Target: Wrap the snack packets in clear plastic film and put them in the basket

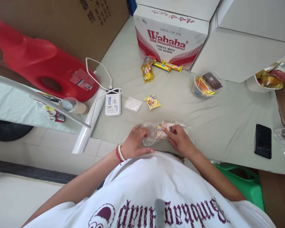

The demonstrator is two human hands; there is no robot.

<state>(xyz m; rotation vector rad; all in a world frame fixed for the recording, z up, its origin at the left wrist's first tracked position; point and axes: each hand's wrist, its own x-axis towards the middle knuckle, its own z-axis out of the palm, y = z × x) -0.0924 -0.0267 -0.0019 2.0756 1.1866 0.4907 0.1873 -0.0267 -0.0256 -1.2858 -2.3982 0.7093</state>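
Note:
My right hand (pixel 180 139) is closed, pinching a small pinkish-white snack packet (pixel 168 126) between thumb and fingers. Beneath it lies a yellow snack packet (pixel 160 132), partly covered. Both packets rest on a crumpled sheet or bag of clear plastic (pixel 152 138) near the table's front edge. On the left side of that plastic is my left hand (pixel 136 142), thumb stretched out and the other fingers curved apart from it, fingertips at the film. Farther back lie another yellow snack packet (pixel 152 102) and a whitish packet (pixel 133 104).
Behind stand a Wahaha water box (pixel 171 38), wrapped snacks (pixel 147 71) and a clear tub (pixel 207 84) of sweets. Leftward are a white power bank (pixel 113 104) with a cable, a plastic film roll (pixel 87 126) and a red jug (pixel 42 60). A black phone (pixel 262 141) lies right.

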